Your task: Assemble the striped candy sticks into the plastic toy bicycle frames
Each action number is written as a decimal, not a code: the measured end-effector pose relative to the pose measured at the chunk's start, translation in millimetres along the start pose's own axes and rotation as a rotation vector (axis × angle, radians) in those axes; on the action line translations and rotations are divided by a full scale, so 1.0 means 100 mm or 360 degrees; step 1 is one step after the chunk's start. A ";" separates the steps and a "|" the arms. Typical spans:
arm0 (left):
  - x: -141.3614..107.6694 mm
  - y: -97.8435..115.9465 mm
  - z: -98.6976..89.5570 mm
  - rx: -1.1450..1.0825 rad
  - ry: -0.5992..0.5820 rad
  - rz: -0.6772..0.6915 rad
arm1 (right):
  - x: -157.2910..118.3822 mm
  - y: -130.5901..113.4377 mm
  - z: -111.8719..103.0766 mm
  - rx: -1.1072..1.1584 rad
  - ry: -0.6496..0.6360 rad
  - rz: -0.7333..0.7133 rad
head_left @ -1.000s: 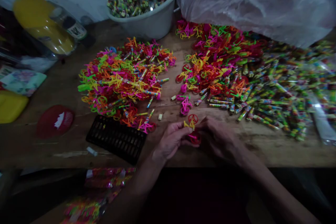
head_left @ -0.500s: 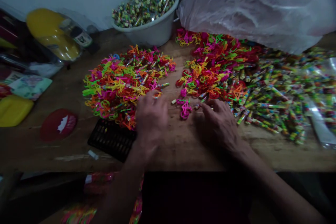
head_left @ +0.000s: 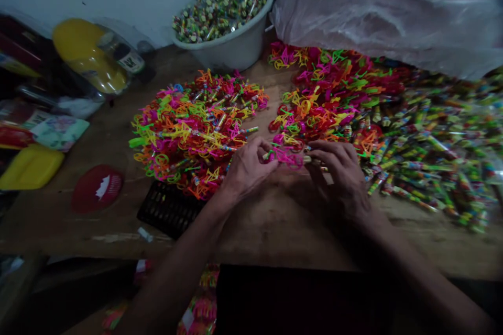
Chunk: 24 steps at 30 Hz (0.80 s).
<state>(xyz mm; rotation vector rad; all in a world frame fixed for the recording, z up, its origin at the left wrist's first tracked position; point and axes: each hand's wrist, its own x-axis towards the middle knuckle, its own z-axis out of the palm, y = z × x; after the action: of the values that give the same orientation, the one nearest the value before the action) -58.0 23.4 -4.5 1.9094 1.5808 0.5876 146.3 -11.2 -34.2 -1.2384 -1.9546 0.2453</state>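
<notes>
My left hand (head_left: pixel 250 167) is at the middle of the wooden table, thumb and fingers pinched on a small pale-ended tube (head_left: pixel 267 156). Just right of its fingertips is a pink plastic piece (head_left: pixel 290 157). My right hand (head_left: pixel 340 170) has its fingers closed on another small tube (head_left: pixel 307 159), whose end meets the pink piece. Left of my hands lies a heap of colourful plastic pieces and tubes (head_left: pixel 192 131). A second heap of colourful plastic pieces (head_left: pixel 322 99) lies behind my right hand, beside many wrapped tubes (head_left: pixel 428 152).
A grey basin (head_left: pixel 231 49) full of small tubes stands against the wall. A large plastic bag (head_left: pixel 377 15) is at the back right. To the left are a black tray (head_left: pixel 168 209), a red disc (head_left: pixel 97 188), a yellow dish (head_left: pixel 33 167) and a yellow-capped container (head_left: pixel 88 52).
My left hand has moved right and forward and now pinches a tube. My right hand has taken hold of another tube. The pink piece is now between my hands, and the view has shifted slightly.
</notes>
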 end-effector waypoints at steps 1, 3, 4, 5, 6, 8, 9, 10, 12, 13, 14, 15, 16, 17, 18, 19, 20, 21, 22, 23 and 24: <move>-0.05 0.00 0.01 -0.0256 0.0013 -0.0169 | -0.01 -0.06 -0.02 0.0116 0.0028 0.0094; -0.15 0.03 0.06 -0.0787 -0.0089 -0.0386 | -0.05 -0.19 -0.04 0.0324 -0.0010 0.0355; -0.21 0.05 0.11 -0.1034 -0.0184 -0.0435 | -0.08 -0.25 -0.03 0.0430 -0.0034 0.0488; -0.27 0.08 0.16 -0.1240 -0.0271 -0.0466 | -0.12 -0.30 -0.01 0.0546 -0.0052 0.0601; -0.32 0.11 0.21 -0.1400 -0.0324 -0.0488 | -0.15 -0.33 0.02 0.0666 -0.0057 0.0685; -0.42 0.16 0.31 -0.1600 -0.0334 -0.0527 | -0.19 -0.35 0.09 0.0855 -0.0015 0.0780; -0.46 0.18 0.35 -0.1672 -0.0320 -0.0558 | -0.19 -0.34 0.11 0.0893 0.0018 0.0797; -0.50 0.19 0.37 -0.1748 -0.0336 -0.0594 | -0.19 -0.32 0.13 0.0893 0.0029 0.0795; -0.54 0.20 0.39 -0.1938 -0.0465 -0.0658 | -0.16 -0.26 0.11 0.0840 0.0002 0.0759; -0.54 0.20 0.38 -0.2021 -0.0546 -0.0681 | -0.14 -0.23 0.09 0.0820 -0.0032 0.0749; -0.54 0.20 0.37 -0.2074 -0.0613 -0.0693 | -0.12 -0.20 0.07 0.0822 -0.0088 0.0745; -0.53 0.20 0.36 -0.2094 -0.0664 -0.0698 | -0.10 -0.18 0.05 0.0837 -0.0155 0.0737; -0.52 0.20 0.37 -0.2086 -0.0689 -0.0702 | -0.08 -0.17 0.03 0.0851 -0.0211 0.0722; -0.51 0.21 0.38 -0.2064 -0.0684 -0.0707 | -0.07 -0.16 0.02 0.0851 -0.0250 0.0699; -0.49 0.21 0.39 -0.2044 -0.0656 -0.0715 | -0.06 -0.15 0.01 0.0831 -0.0270 0.0663; -0.48 0.22 0.41 -0.2028 -0.0612 -0.0729 | -0.06 -0.14 0.00 0.0790 -0.0257 0.0610; -0.47 0.23 0.43 -0.2017 -0.0563 -0.0745 | -0.06 -0.13 -0.01 0.0732 -0.0215 0.0552; -0.46 0.23 0.45 -0.2007 -0.0517 -0.0765 | -0.07 -0.12 -0.02 0.0667 -0.0166 0.0505; -0.45 0.23 0.45 -0.2003 -0.0481 -0.0785 | -0.09 -0.10 -0.04 0.0611 -0.0137 0.0466; -0.45 0.22 0.45 -0.2007 -0.0467 -0.0808 | -0.11 -0.07 -0.07 0.0568 -0.0135 0.0439; -0.45 0.21 0.45 -0.2019 -0.0470 -0.0829 | -0.14 -0.05 -0.09 0.0541 -0.0158 0.0428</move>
<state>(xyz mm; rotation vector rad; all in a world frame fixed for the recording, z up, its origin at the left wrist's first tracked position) -21.8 -30.8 -21.7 0.5722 0.9884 0.7519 152.5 -27.7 -32.6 -1.2740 -1.7322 0.7561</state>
